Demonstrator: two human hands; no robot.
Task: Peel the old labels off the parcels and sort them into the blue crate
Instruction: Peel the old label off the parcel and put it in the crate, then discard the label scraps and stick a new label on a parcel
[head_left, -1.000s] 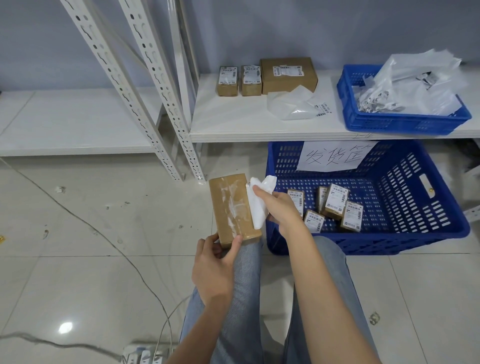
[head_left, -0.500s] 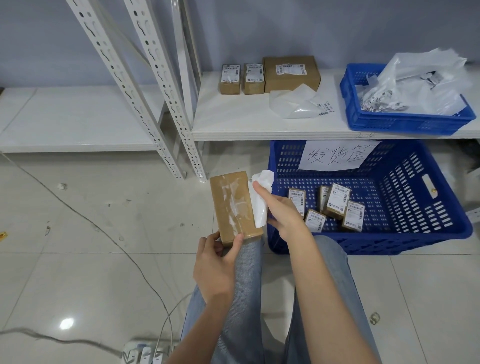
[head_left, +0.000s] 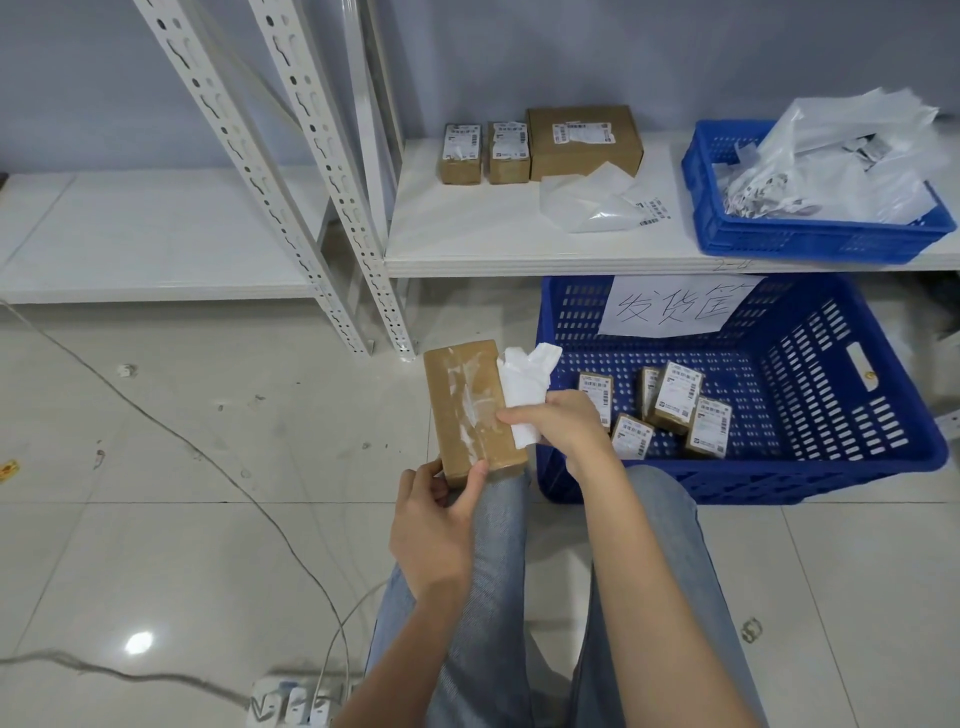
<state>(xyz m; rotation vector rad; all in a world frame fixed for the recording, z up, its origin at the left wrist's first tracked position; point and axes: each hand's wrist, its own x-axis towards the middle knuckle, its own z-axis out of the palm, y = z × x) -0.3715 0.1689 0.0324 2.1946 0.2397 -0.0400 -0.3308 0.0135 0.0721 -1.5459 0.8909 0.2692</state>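
Head view: we are still gripping the oblong brown cardboard parcel (head_left: 474, 410) low with our left hand (head_left: 434, 525) above the knee, while our right hand (head_left: 558, 423), now lower, is pinching the crumpled white label (head_left: 524, 387).

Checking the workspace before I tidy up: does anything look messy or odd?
The held parcel shows whitish residue where its label came off. A crumpled clear bag lies loose on the shelf, and small scraps dot the floor.

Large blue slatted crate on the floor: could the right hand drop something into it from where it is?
Probably yes: the right hand, pinching the peeled white label, sits beside the blue slatted crate, whose top is open.
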